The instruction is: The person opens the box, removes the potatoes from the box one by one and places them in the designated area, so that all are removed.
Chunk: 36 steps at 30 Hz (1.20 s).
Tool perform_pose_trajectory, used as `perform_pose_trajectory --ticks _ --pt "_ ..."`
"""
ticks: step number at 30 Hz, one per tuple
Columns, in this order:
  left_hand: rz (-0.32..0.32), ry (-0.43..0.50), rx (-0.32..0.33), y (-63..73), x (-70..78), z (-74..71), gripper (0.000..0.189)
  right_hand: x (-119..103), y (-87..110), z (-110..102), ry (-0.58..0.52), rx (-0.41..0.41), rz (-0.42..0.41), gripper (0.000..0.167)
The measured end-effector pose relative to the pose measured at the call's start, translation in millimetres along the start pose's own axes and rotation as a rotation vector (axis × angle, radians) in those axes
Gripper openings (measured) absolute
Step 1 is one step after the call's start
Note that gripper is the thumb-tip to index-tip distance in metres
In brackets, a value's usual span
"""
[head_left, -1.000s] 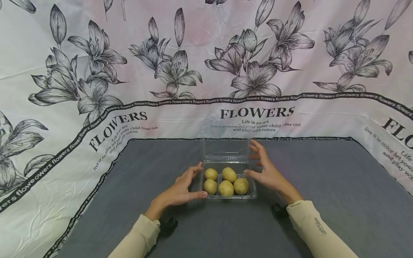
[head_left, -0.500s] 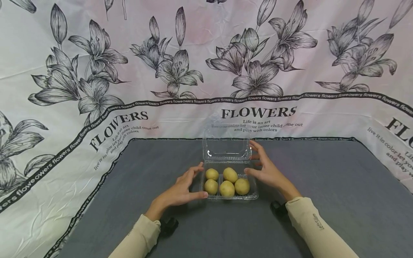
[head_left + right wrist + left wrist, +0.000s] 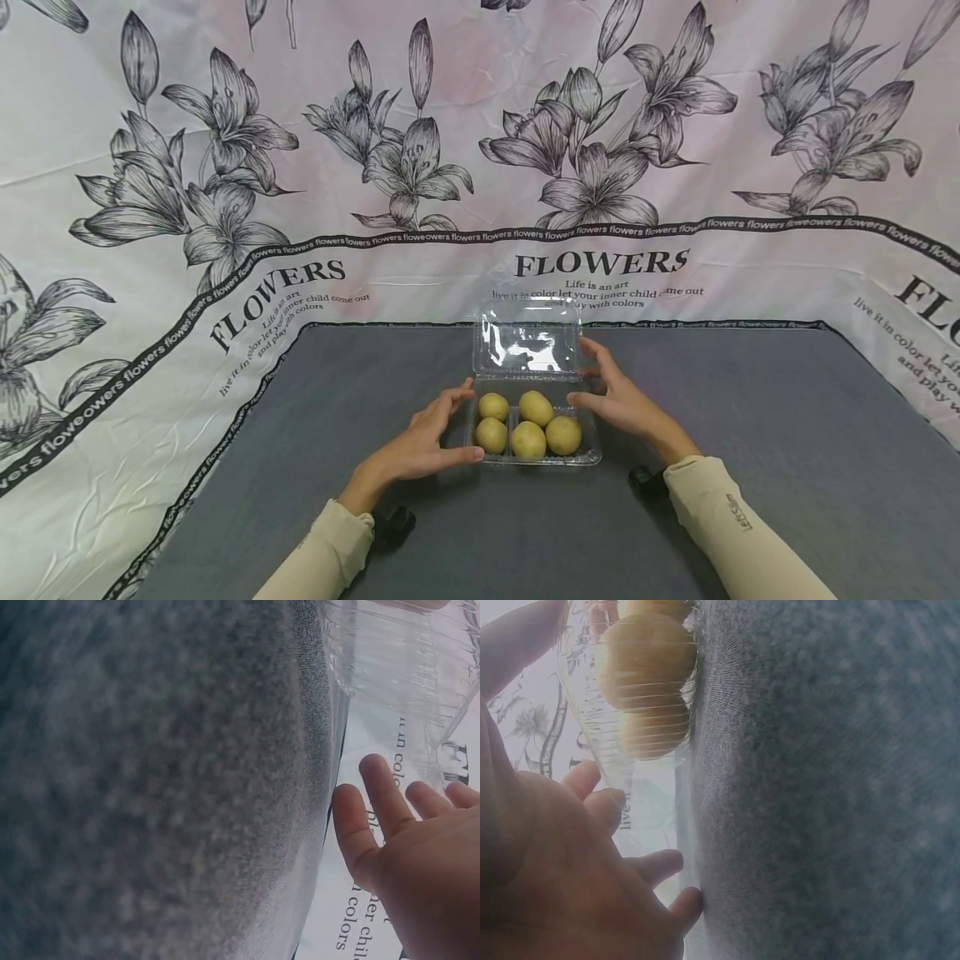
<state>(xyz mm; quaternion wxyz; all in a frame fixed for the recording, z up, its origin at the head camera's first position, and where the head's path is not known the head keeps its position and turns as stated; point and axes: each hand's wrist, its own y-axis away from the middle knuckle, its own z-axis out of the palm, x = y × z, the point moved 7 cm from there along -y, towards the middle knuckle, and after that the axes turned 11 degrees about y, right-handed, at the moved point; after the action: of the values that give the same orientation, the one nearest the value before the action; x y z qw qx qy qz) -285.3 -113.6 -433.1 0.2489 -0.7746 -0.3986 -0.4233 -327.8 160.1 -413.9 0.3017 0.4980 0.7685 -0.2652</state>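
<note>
A clear plastic clamshell box (image 3: 558,460) sits on the grey table, holding several round yellow fruits (image 3: 528,439) in divided compartments. Its clear lid (image 3: 525,337) stands raised at the back and catches bright reflections. At the box's left side is my left hand (image 3: 423,442), the thumb at the front corner and the fingertips near the rear corner; its fingers are spread in the left wrist view. My right hand (image 3: 626,408) is at the right side, with fingers by the lid's right edge and thumb over the box's rear right corner. In the right wrist view the fingers (image 3: 384,796) are extended.
Grey cloth (image 3: 495,533) covers the table around the box. Behind it hangs a white and pink curtain (image 3: 420,275) printed with flowers and lettering. Dark bands (image 3: 393,527) show at both wrists below the cream sleeves (image 3: 330,546).
The lid has tilted forward, its top edge now lower and its reflections brighter. My right fingers have come slightly down and towards me with it. My left hand stays in place.
</note>
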Motion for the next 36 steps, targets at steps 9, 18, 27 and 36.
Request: perform_pose_trajectory --ticks 9,18,27,36 --pt "-0.004 -0.001 -0.006 0.1 -1.3 0.6 0.083 3.5 0.4 0.9 0.013 -0.031 0.03 0.087" --pt "-0.017 -0.001 -0.01 0.4 -2.0 -0.2 0.084 9.2 -0.9 0.9 0.003 -0.068 0.063 0.083" --pt "-0.02 -0.004 -0.011 1.0 -2.5 0.3 0.084 9.3 0.0 2.7 0.015 -0.064 0.057 0.081" --pt "-0.014 -0.011 -0.004 0.0 -2.7 -0.6 0.085 3.2 6.0 -6.7 -0.001 0.014 0.02 0.082"
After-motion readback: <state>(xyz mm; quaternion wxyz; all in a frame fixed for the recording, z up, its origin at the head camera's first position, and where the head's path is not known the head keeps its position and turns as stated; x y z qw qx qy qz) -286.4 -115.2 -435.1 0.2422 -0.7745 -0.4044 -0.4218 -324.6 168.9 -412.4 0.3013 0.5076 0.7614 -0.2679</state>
